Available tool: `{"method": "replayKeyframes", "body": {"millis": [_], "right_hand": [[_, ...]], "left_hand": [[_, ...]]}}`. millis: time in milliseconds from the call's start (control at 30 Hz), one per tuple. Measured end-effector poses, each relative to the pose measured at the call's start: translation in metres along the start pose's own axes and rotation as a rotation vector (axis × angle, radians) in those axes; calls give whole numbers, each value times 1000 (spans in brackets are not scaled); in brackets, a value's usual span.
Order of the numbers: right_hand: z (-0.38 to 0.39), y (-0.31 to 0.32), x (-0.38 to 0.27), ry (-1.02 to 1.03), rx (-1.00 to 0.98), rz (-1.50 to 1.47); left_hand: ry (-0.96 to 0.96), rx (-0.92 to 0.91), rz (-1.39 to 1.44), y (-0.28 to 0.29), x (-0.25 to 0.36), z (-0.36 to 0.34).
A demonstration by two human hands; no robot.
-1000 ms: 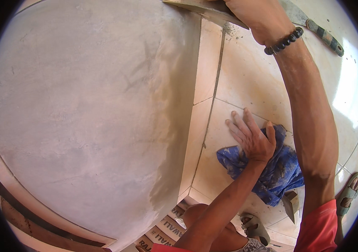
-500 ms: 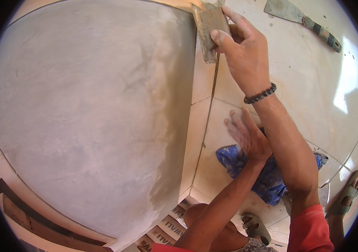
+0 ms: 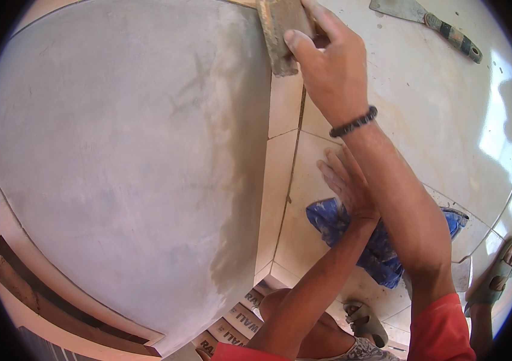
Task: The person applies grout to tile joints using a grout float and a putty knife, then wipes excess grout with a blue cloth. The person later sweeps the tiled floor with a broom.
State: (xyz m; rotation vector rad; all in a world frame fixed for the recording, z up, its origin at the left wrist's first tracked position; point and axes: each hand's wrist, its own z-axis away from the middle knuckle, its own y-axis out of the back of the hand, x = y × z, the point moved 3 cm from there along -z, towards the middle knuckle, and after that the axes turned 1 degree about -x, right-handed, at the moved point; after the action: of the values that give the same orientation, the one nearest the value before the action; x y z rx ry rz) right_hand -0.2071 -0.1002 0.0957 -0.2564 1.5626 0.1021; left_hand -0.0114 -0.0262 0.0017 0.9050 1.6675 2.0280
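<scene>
- The right hand [image 3: 337, 72] is clamping its thumb and fingers on a flat, mortar-smeared plate [image 3: 276, 29], which is sitting at the top of the view, over the border between the grey plastered surface [image 3: 129, 162] and the pale tile strip [image 3: 272, 180]; whether it is touching either, one cannot tell.
- A black beaded bracelet [image 3: 353, 123] is circling the right wrist, and a red sleeve [image 3: 442, 331] is covering the arm farther down.
- The left hand [image 3: 353, 195] is gripping nothing visible; its fingers are lying slightly apart over the tiled floor [image 3: 400, 129], while the right forearm is hiding part of it.
- A crumpled blue cloth [image 3: 379, 265] is lying just beside the left hand, partly behind both forearms.
- A putty knife [image 3: 430, 21] is resting on the tiles, to the right of the right hand.
- Sandals [image 3: 367, 325] are showing on both feet, and brown boxes [image 3: 232, 331] are standing near the lower edge.
</scene>
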Motion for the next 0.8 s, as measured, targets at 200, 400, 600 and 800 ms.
{"method": "replayKeyframes", "body": {"millis": [200, 400, 600, 800], "right_hand": [[95, -38, -6, 3, -92, -28], [137, -10, -17, -56, -230, -81], [39, -22, 1, 94, 51, 40], [161, 23, -39, -218, -570, -240]], "left_hand": [[47, -48, 18, 5, 4, -12], [53, -22, -81, 17, 3, -11], [26, -19, 100, 4, 29, 0], [45, 13, -225, 9, 5, -11]]}}
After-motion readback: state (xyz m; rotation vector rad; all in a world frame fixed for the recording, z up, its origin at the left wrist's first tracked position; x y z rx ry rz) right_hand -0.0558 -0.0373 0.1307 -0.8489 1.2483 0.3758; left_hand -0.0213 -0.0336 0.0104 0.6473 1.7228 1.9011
